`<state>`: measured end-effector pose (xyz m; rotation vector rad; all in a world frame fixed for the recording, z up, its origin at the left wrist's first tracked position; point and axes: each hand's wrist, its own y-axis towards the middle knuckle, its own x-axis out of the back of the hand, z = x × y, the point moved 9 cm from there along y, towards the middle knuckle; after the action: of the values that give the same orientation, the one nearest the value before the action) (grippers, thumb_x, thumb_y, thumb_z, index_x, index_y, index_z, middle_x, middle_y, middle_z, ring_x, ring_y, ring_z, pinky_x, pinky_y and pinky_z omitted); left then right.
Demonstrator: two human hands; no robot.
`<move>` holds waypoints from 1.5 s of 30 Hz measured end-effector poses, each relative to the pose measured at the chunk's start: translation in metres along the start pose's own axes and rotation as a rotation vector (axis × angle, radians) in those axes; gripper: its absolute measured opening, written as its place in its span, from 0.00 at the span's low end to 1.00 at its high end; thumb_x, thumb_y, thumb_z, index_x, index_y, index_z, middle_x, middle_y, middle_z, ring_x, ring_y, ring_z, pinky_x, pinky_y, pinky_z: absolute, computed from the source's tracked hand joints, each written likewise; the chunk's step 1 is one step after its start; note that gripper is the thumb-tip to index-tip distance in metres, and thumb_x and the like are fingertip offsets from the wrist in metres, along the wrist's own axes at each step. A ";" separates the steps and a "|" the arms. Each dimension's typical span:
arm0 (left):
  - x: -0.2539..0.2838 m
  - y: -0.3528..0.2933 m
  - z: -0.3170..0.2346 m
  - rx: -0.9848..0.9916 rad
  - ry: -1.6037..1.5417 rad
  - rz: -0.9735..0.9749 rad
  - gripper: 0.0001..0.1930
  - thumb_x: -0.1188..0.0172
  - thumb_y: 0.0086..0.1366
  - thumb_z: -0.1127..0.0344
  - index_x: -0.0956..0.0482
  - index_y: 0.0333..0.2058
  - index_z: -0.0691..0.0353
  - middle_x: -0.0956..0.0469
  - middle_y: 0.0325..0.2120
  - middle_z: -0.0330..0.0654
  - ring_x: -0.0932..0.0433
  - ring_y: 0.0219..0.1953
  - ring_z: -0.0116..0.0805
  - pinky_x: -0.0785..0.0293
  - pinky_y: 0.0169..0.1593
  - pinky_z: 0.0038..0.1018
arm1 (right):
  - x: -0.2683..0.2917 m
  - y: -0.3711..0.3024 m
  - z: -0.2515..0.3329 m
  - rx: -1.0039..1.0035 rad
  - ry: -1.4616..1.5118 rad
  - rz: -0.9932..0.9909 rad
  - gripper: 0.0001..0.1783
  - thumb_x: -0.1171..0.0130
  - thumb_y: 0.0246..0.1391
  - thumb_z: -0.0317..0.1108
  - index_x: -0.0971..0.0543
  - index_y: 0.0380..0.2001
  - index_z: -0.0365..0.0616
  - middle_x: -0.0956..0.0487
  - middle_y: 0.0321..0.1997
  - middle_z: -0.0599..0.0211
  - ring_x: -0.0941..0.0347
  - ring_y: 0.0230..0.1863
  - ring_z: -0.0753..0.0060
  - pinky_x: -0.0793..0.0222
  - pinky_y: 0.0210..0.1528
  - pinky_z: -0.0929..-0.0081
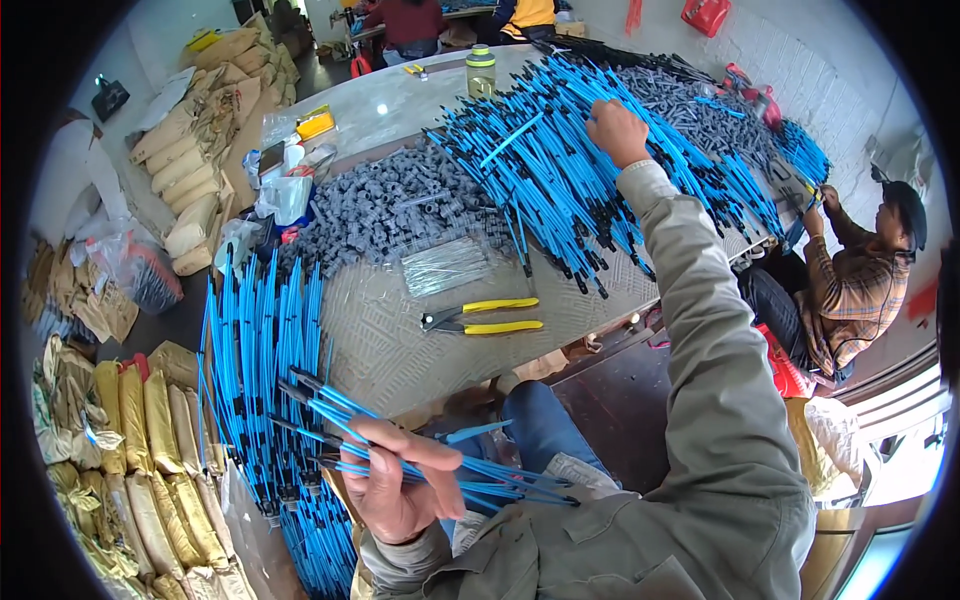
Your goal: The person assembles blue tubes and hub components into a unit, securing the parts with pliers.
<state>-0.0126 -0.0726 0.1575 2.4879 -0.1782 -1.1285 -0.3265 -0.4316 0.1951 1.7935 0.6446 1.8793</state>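
Low in front of my body, my left hand [405,480] is closed round several thin blue rods with black ends [510,478], which fan out towards my lap. My right arm stretches far across the table. At its end my right hand [617,132] rests on a big heap of similar blue rods [540,165], fingers curled in; what they grip is hidden. Left of my left hand stands a thick stack of blue rods with black ends [245,350]. End-cutting pliers with yellow handles [490,315] lie on the table between my hands.
Beyond the pliers lie thin metal wires [445,266] and a heap of small grey plastic fittings [385,200]. A bottle [481,72] stands at the back. Long wrapped packages [150,420] fill the left floor. A co-worker [860,270] in a plaid shirt sits at right.
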 end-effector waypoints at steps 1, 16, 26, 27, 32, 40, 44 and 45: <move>-0.001 -0.002 0.000 0.012 0.035 0.026 0.12 0.60 0.68 0.62 0.38 0.42 0.66 0.23 0.29 0.59 0.28 0.12 0.35 0.35 0.12 0.22 | -0.003 -0.001 -0.001 0.005 -0.002 -0.003 0.13 0.46 0.46 0.42 0.26 0.28 0.44 0.24 0.35 0.57 0.26 0.38 0.52 0.31 0.34 0.54; 0.002 -0.028 0.105 0.433 0.278 -0.073 0.14 0.60 0.69 0.60 0.33 0.38 0.67 0.27 0.41 0.57 0.24 0.40 0.42 0.27 0.42 0.33 | 0.207 -0.124 0.012 0.128 0.425 -0.481 0.12 0.53 0.57 0.33 0.28 0.44 0.45 0.22 0.24 0.61 0.26 0.19 0.66 0.32 0.21 0.73; -0.009 0.020 0.078 0.022 0.333 -0.173 0.22 0.62 0.69 0.59 0.41 0.52 0.72 0.31 0.46 0.54 0.30 0.49 0.45 0.33 0.52 0.37 | 0.175 -0.259 0.152 0.720 0.833 -0.013 0.22 0.47 0.50 0.20 0.33 0.50 0.32 0.23 0.28 0.53 0.25 0.21 0.65 0.31 0.22 0.74; -0.011 0.022 0.076 -0.005 0.322 -0.154 0.22 0.62 0.69 0.59 0.41 0.52 0.73 0.30 0.45 0.53 0.29 0.48 0.44 0.33 0.52 0.36 | 0.173 -0.257 0.154 0.696 0.843 -0.011 0.23 0.47 0.49 0.20 0.33 0.50 0.33 0.23 0.29 0.52 0.25 0.22 0.63 0.31 0.23 0.72; 0.005 0.016 0.072 -0.049 0.035 -0.207 0.21 0.62 0.69 0.59 0.41 0.53 0.72 0.29 0.44 0.51 0.28 0.45 0.40 0.31 0.50 0.33 | 0.165 -0.250 0.158 0.586 0.786 0.024 0.24 0.45 0.48 0.22 0.33 0.51 0.36 0.23 0.29 0.53 0.24 0.24 0.59 0.30 0.23 0.70; 0.025 0.025 0.076 -0.103 0.565 -0.435 0.16 0.55 0.67 0.60 0.32 0.45 0.66 0.27 0.33 0.43 0.27 0.34 0.30 0.30 0.38 0.28 | 0.155 -0.276 0.168 0.557 0.941 0.084 0.25 0.45 0.49 0.28 0.35 0.52 0.35 0.23 0.34 0.54 0.24 0.25 0.58 0.31 0.18 0.69; 0.025 0.034 0.072 -0.071 0.828 -0.301 0.10 0.54 0.67 0.64 0.31 0.39 0.66 0.29 0.25 0.40 0.30 0.25 0.24 0.32 0.29 0.22 | 0.145 -0.269 0.170 0.509 0.956 0.271 0.28 0.44 0.48 0.26 0.37 0.54 0.35 0.23 0.32 0.56 0.24 0.26 0.62 0.30 0.24 0.70; 0.030 0.034 0.073 -0.061 0.690 -0.334 0.09 0.54 0.67 0.64 0.31 0.38 0.65 0.30 0.23 0.38 0.32 0.22 0.23 0.33 0.27 0.21 | 0.144 -0.262 0.168 0.515 0.955 0.269 0.28 0.44 0.48 0.26 0.37 0.54 0.35 0.23 0.32 0.56 0.24 0.26 0.62 0.30 0.24 0.70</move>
<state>-0.0458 -0.1342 0.1074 2.7464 0.4702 -0.3103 -0.1625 -0.1334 0.1522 1.1532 1.3540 2.9643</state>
